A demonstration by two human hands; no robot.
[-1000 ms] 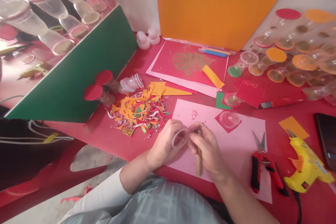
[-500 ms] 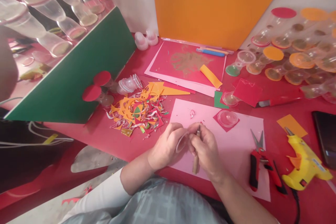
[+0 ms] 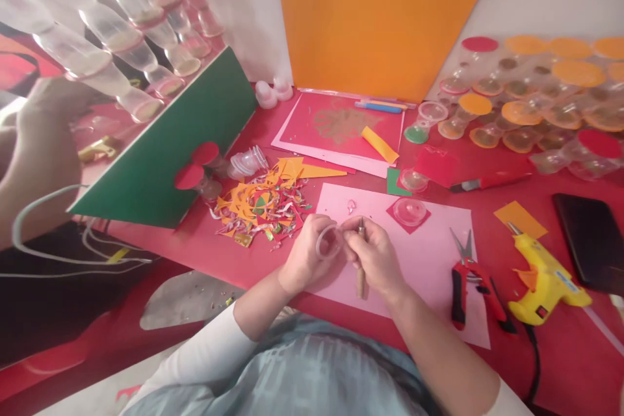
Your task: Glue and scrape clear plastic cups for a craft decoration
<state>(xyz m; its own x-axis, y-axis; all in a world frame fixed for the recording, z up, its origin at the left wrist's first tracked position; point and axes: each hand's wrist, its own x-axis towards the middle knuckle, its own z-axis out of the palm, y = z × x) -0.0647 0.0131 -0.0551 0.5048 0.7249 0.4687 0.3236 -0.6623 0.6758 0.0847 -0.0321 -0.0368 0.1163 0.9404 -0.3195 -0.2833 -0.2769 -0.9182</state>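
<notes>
Above the pink sheet (image 3: 429,286), my left hand (image 3: 305,253) is closed around a small clear plastic cup (image 3: 328,242). The cup's round rim faces up toward me. Close beside it, my right hand (image 3: 377,257) grips a wooden-handled tool (image 3: 361,283) with a metal collar. The tool's handle points down toward me; its tip is too small to make out. My right fingertips are at the cup's side. Further along the sheet lies another clear cup (image 3: 409,211) on a red paper square. Red-handled snips (image 3: 468,279) lie with their blades apart at the sheet's right edge.
Colourful paper scraps (image 3: 263,205) are heaped left of my hands. A yellow glue gun (image 3: 546,279), a black phone (image 3: 587,240) and a red cutter (image 3: 497,182) lie right. Joined cups (image 3: 536,110) stand behind. Another person's arm (image 3: 49,130) shows beyond the green board (image 3: 166,156).
The cup in my left hand has turned, so more of its rim opening shows. My view has shifted slightly right. Beyond the green board, more of the other person's arm has come into view.
</notes>
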